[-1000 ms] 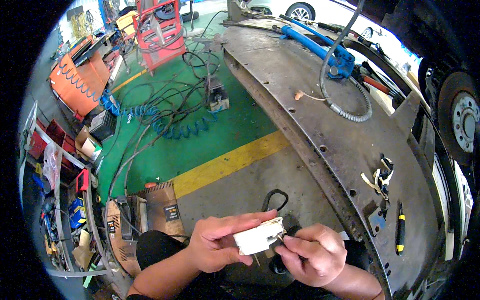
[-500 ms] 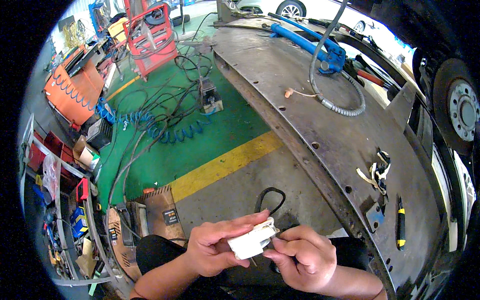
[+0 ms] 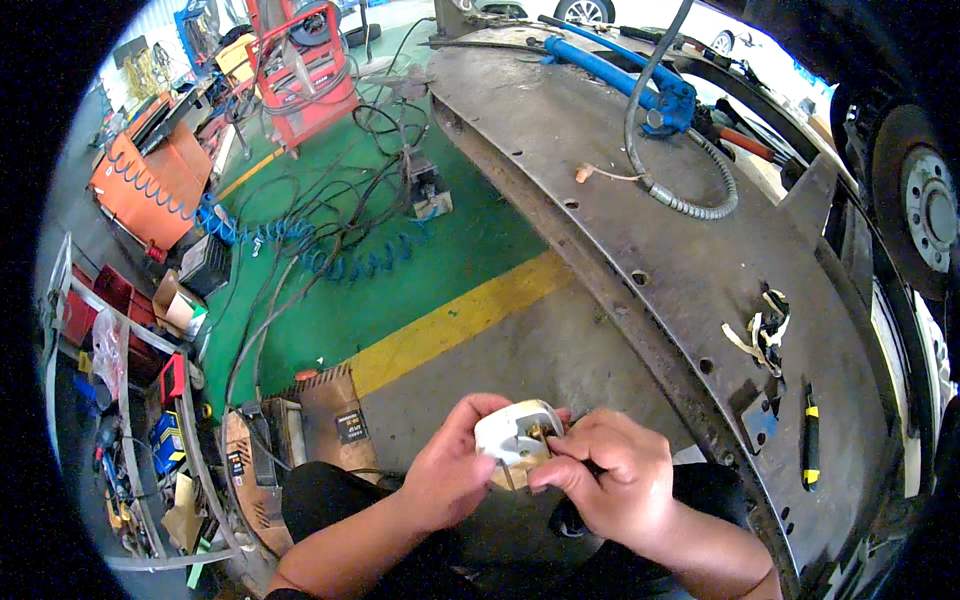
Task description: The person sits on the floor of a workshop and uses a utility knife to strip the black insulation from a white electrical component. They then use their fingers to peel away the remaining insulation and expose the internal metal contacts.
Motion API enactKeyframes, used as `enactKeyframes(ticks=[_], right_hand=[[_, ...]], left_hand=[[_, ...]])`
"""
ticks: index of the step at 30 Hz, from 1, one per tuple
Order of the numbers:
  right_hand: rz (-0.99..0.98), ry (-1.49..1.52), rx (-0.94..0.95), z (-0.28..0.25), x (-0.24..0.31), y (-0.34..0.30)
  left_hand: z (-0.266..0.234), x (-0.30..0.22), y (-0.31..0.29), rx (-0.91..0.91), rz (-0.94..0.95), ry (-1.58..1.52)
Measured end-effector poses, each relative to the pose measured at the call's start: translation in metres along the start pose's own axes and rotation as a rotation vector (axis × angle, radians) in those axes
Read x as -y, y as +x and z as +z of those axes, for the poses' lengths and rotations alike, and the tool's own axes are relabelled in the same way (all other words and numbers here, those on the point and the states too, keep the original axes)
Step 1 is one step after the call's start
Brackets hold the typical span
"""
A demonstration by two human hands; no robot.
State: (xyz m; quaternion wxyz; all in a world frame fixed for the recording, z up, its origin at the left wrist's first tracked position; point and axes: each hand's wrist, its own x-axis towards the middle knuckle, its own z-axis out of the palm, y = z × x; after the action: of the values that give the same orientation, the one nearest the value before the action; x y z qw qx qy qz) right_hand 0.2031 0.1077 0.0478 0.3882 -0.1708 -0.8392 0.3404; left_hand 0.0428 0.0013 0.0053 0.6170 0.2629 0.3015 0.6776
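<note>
Low in the middle of the view, a small white plastic part [image 3: 502, 434] is held up between my hands. Its hollow side faces up, showing a brass-coloured bit inside and a curved rim. My left hand [image 3: 450, 470] grips it from the left, with the thumb on the near side and the fingers behind. On the other side my right hand [image 3: 612, 468] is closed, its thumb and bent forefinger pinching at the part's right edge. What exactly lies between those fingertips is partly hidden. A black-and-yellow utility knife [image 3: 811, 445] lies on the metal platform to the right.
The metal platform [image 3: 560, 130] runs along my right, bearing black and white scraps [image 3: 768, 335], a grey hose [image 3: 690, 205] and a blue hydraulic pump [image 3: 610, 75]. Tangled cables [image 3: 340, 220] cover the green floor. A tool cart [image 3: 185, 430] stands left, cardboard [image 3: 325, 405] nearer.
The white part has been turned so its hollow, rounded side now shows, and it sits slightly higher. A black loop seen behind it is out of sight. My right hand stays at its edge.
</note>
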Motion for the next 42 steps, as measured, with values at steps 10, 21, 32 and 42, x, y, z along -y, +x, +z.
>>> enactKeyframes(ticks=[10, 21, 32, 42], right_hand=[[0.572, 0.392, 0.026, -0.007, -0.011, 0.0], [0.067, 0.067, 0.276, 0.001, -0.01, 0.004], [-0.049, -0.174, 0.236, 0.012, -0.012, -0.002], [0.015, -0.129, 0.191, 0.018, -0.01, 0.0]], left_hand=[[-0.019, -0.007, 0.009, -0.117, -0.164, -0.208], [-0.034, -0.013, 0.002, 0.01, -0.208, -0.281], [-0.029, -0.006, 0.002, -0.105, -0.195, -0.146], [-0.029, 0.004, 0.001, -0.153, -0.098, -0.122]])
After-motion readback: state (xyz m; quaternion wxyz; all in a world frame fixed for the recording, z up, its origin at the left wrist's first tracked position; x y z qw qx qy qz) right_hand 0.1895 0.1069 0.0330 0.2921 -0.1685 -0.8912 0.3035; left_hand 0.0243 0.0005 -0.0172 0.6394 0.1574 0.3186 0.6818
